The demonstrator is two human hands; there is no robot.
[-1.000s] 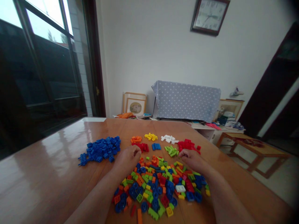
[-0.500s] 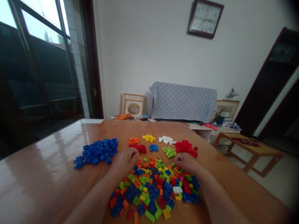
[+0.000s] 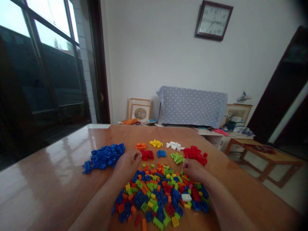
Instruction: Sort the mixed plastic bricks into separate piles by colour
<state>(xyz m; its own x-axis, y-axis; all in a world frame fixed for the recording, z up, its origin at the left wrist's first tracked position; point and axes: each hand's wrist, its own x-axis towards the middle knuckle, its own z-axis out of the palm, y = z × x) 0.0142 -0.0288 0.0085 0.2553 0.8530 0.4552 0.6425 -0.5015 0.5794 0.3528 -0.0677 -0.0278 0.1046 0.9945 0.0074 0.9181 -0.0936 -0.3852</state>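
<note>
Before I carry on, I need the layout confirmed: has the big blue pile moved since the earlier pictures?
No. Against the fixed table, the big blue pile lies where it did, left of the small orange pile.

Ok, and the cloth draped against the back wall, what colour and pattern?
Cloth: grey-blue with white dots, clearest in the head view.

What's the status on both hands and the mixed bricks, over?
Left hand beside small red pile, fingers curled. Right hand near lime-green pile, fingers curled; both grips unclear. Mixed bricks between forearms, which may hide some.
</note>
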